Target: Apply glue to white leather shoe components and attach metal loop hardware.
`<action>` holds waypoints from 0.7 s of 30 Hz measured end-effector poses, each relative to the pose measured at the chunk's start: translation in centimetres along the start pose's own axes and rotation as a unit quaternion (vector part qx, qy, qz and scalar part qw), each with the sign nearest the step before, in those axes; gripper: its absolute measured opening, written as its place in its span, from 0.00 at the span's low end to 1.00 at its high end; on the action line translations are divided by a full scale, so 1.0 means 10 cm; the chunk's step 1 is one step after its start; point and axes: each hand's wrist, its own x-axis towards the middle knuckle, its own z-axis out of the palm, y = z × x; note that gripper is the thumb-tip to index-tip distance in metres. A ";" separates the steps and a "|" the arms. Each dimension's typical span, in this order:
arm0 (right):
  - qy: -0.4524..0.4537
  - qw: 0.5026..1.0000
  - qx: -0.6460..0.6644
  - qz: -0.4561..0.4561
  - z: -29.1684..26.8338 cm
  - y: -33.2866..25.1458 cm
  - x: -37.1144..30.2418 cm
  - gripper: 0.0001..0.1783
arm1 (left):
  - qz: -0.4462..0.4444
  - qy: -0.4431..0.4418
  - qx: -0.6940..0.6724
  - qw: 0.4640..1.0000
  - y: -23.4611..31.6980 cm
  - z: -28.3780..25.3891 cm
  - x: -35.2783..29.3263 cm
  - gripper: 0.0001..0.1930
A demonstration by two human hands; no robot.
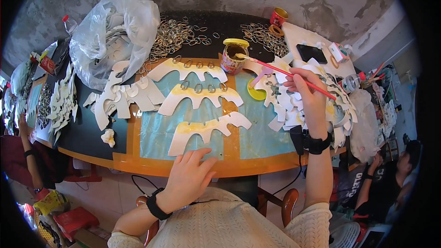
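My right hand (310,96) grips a red-handled brush (275,68), its bristle end over the mouth of an open tin (233,62) of yellowish paste. My left hand (190,177) has its fingers apart and holds nothing; the fingertips lie beside the lower edge of the nearest white toothed strip (181,138). Yellow paste coats that strip's upper edge, and no rings show on it. Behind it lie a middle strip (172,104) and a far strip (161,70), both with yellow paste and several metal rings along their upper edges.
Loose metal rings (172,39) lie at the back, near a plastic bag (147,20) of white pieces. White cutouts (294,110) are heaped at right, below a phone (311,53) on a white board (296,39). A co-worker (388,183) sits right; another person's arm (30,156) shows left.
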 end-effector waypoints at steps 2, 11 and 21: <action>-0.023 1.000 0.013 -0.007 -0.02 0.01 -0.03 0.12 | 0.002 0.001 0.000 1.000 -0.01 0.00 0.00 0.19; -0.044 0.996 0.083 -0.002 -0.17 0.09 -0.18 0.12 | 0.004 0.004 0.001 1.000 -0.02 0.02 -0.01 0.19; -0.025 0.967 0.244 -0.065 -0.33 0.13 -0.17 0.16 | 0.001 -0.003 0.014 1.000 -0.03 0.04 0.02 0.20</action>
